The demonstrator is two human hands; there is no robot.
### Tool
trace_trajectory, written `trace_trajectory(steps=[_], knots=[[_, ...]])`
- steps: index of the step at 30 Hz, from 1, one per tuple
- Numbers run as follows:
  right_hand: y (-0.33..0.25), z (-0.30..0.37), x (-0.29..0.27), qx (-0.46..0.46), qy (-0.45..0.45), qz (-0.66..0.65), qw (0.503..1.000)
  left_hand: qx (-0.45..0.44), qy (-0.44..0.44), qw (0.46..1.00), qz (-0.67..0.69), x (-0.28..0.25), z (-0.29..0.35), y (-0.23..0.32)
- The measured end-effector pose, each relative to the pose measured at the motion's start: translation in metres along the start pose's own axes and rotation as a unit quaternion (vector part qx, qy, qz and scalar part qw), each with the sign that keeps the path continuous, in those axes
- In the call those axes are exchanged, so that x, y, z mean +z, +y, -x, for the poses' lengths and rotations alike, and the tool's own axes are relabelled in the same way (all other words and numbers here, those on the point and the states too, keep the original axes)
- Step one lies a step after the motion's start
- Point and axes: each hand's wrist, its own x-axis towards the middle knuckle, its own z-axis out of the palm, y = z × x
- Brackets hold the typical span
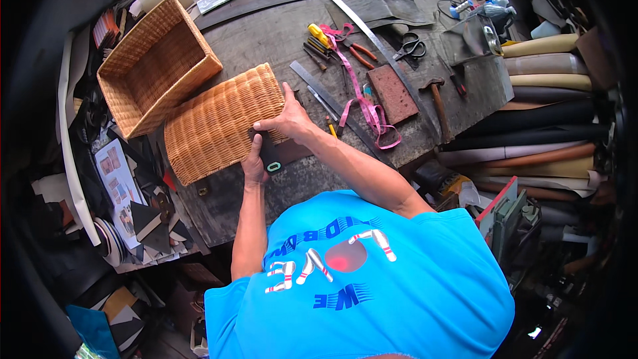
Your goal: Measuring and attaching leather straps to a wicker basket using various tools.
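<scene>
A tan wicker basket [222,123] lies on the workbench with its woven outer face up. Against its near right edge is a dark strap [269,153] with a small metal oval ring [274,167] at the loose end. My left hand [254,161] is closed on the strap, thumb up along it and other fingers mostly hidden. My right hand [292,119] grips the basket's right end, its thumb pressing at the strap's top and its fingers reaching along the edge. Behind and to the left, touching it, an open wicker basket [156,70] shows its hollow inside.
Right of my hands lie a pink tape measure [362,103], a reddish brick [393,94], a hammer [436,106], metal rulers [372,26], pliers [361,55] and scissors [411,46]. Material rolls [545,80] fill the right side. Scraps [156,223] crowd the left.
</scene>
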Motion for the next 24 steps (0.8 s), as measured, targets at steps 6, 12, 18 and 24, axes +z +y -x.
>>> trace_trajectory(steps=[6, 12, 18, 24], knots=[[0.002, -0.001, 0.002, 0.001, 0.01, 0.011, 1.0, 0.003, 0.002, 1.0, 0.015, 0.009, 0.003, 0.006], [-0.001, 0.005, -0.004, -0.021, -0.011, 0.064, 0.998, -0.009, 0.008, 0.999, 0.03, -0.007, -0.003, -0.003], [-0.007, -0.034, -0.06, -0.012, 0.014, 0.188, 0.982, -0.008, 0.02, 1.0, 0.023, -0.008, 0.005, 0.001], [0.032, -0.157, -0.136, -0.21, 0.147, 0.587, 0.768, -0.007, 0.022, 1.0, 0.019, 0.01, 0.004, 0.012]])
